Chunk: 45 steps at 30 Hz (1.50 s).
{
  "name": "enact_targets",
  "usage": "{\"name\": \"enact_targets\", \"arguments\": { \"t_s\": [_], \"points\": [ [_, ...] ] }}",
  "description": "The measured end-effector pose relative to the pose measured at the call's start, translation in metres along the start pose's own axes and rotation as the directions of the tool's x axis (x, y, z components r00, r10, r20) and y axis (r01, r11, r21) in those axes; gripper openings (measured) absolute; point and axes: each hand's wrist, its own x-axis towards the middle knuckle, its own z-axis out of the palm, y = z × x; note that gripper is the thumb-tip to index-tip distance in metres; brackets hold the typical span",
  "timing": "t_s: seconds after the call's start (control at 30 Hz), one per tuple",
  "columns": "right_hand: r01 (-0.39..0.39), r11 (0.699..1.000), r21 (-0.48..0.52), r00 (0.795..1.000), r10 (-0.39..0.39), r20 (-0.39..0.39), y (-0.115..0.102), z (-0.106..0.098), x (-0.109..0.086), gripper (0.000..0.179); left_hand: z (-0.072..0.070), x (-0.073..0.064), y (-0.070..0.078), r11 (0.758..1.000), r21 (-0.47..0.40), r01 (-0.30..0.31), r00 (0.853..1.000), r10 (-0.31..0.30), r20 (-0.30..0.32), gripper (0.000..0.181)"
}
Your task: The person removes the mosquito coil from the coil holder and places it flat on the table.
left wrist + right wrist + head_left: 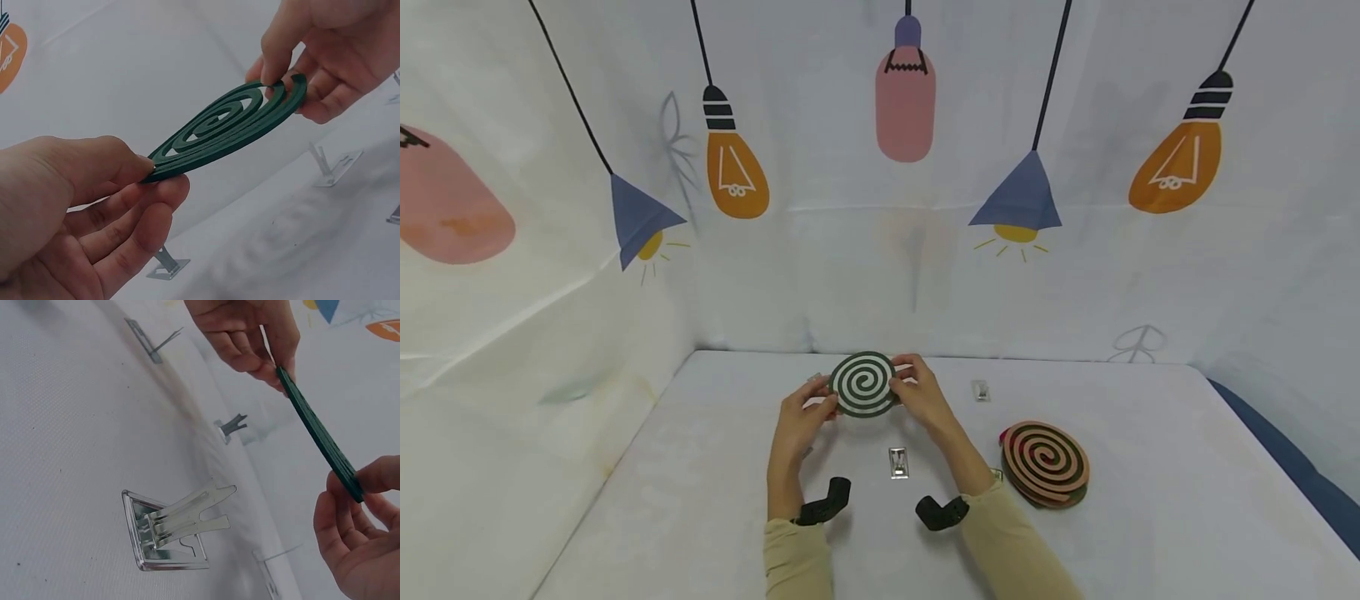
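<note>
A green mosquito coil [865, 381] is held up above the white table between both hands, its spiral face toward the head camera. My left hand [801, 418] pinches its left edge, thumb on top and fingers underneath, as the left wrist view shows on the coil [231, 145]. My right hand [922, 397] pinches the opposite edge between thumb and fingers. In the right wrist view the coil [322, 440] appears nearly edge-on. Below it on the table stands a small metal coil stand [898, 463] with an upright forked prong [197, 512].
To the right lies a stack of coils [1045, 462], tan and dark green on top, with a bit of red at its edge. Other metal stands [981, 390] are spread over the table, some partly hidden by the arms. A lamp-patterned white cloth [850, 275] hangs behind.
</note>
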Motion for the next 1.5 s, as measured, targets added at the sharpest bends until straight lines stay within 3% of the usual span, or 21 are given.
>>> {"name": "enact_targets", "arguments": {
  "t_s": [0.53,0.8,1.13,1.5],
  "points": [
    [-0.025,0.999,-0.047,0.998,0.022,-0.059,0.005,-0.014,-0.014,0.037,0.009,-0.002,0.005,0.999,0.033,0.01,0.995,-0.013,0.096,0.042],
    [0.026,0.999,-0.033,0.997,-0.028,-0.073,0.0,-0.027,-0.019,0.045,0.019,0.001,0.014,1.0,0.025,-0.012,0.987,0.008,0.163,0.045],
    [0.029,0.997,-0.071,0.997,-0.033,-0.066,0.004,-0.041,-0.028,0.043,0.033,0.002,0.005,0.998,0.05,-0.046,0.986,0.037,0.162,0.042],
    [-0.001,0.993,-0.119,0.999,-0.003,-0.037,0.006,-0.058,-0.036,0.042,0.047,0.001,0.006,0.993,0.098,-0.061,0.979,0.04,0.201,0.041]
  ]
}}
